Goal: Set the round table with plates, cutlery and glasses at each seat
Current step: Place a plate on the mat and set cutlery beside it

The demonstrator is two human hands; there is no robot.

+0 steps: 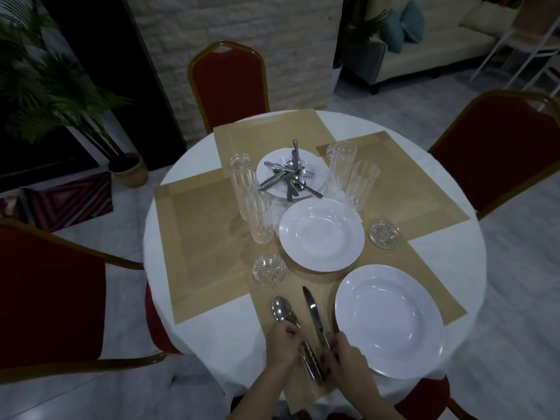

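While spoon [281, 309] and knife [312, 307] lie on the near placemat [291, 283], left of the plate [389, 319], the left hand [285, 344] and right hand [342, 356] pinch their handles. Steel likely stiff, slick (light): hold mid-handle.

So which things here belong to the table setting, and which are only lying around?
For the job: spoon held by left hand, knife held by right hand, near plate, middle plate, far plate with cutlery heap, tall glasses, coasters, placemats.
Just lying about: potted plant, sofa, rug.
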